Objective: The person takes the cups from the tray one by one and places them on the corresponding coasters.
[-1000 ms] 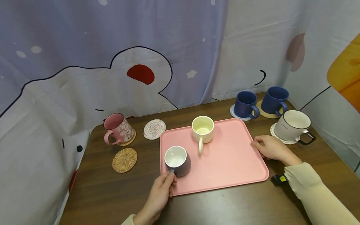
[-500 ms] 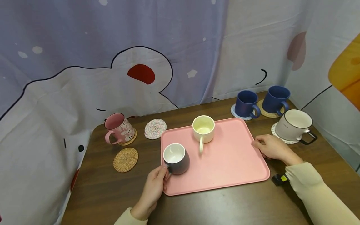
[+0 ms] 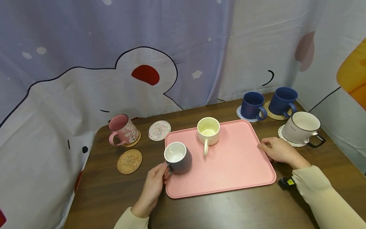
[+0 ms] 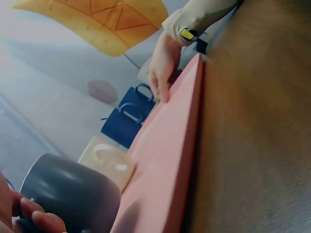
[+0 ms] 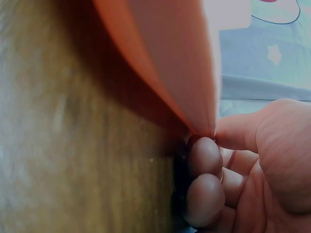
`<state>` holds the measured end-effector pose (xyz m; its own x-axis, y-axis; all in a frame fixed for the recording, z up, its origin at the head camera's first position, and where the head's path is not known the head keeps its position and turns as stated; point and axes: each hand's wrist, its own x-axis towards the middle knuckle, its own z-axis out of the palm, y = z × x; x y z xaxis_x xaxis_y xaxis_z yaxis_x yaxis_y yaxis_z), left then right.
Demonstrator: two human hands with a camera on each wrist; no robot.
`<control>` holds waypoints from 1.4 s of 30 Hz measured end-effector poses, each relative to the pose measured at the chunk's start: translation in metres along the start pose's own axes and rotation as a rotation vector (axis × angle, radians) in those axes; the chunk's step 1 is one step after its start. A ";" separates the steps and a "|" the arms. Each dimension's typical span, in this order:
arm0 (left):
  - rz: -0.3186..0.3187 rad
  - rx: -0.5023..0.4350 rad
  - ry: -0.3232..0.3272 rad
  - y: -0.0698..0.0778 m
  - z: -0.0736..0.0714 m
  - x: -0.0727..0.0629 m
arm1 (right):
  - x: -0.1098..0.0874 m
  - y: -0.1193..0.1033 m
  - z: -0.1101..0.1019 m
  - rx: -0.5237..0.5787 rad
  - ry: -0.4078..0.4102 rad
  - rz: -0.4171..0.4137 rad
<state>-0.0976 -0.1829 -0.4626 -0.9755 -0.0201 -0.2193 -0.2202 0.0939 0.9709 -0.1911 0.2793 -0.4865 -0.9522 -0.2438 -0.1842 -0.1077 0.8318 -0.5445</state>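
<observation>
My left hand (image 3: 153, 180) grips the handle of a dark grey mug (image 3: 180, 163) with a white inside. The mug is over the left part of a pink tray (image 3: 228, 162); whether its base touches the tray I cannot tell. In the left wrist view my fingers (image 4: 46, 221) curl at the side of the grey mug (image 4: 73, 194). A cream mug (image 3: 208, 131) stands upright at the tray's back, its handle towards me. My right hand (image 3: 278, 151) pinches the tray's right rim between thumb and curled fingers, as the right wrist view also shows for the tray edge (image 5: 180, 73).
Left of the tray are a pink mug (image 3: 123, 128) on a woven coaster, a bare woven coaster (image 3: 129, 161) and a speckled coaster (image 3: 159, 130). At the right back stand two blue mugs (image 3: 251, 105) and a white mug (image 3: 301, 128), all on coasters. A curtain (image 3: 200, 47) hangs behind.
My left hand has moved left and away from me with the grey mug, whose handle has turned further left. The right hand stays at the tray's rim.
</observation>
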 end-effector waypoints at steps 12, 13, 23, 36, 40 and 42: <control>0.084 0.004 0.065 0.015 -0.018 0.023 | 0.000 0.001 0.000 -0.010 0.009 -0.014; 0.088 0.000 0.066 0.016 -0.019 0.026 | 0.000 0.000 0.000 -0.010 0.006 -0.013; 0.096 -0.036 0.091 0.026 -0.034 0.054 | 0.000 0.000 -0.001 -0.007 -0.003 -0.010; 0.102 -0.039 0.196 0.030 -0.044 0.100 | -0.001 -0.001 -0.001 -0.007 0.000 -0.007; 0.095 -0.043 0.226 0.027 -0.047 0.113 | 0.000 0.000 -0.001 -0.007 0.000 -0.007; 0.092 -0.046 0.247 0.025 -0.049 0.119 | 0.000 0.001 -0.001 -0.007 -0.004 -0.004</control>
<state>-0.2192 -0.2319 -0.4599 -0.9607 -0.2568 -0.1053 -0.1249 0.0610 0.9903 -0.1918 0.2801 -0.4861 -0.9504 -0.2498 -0.1854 -0.1140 0.8342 -0.5395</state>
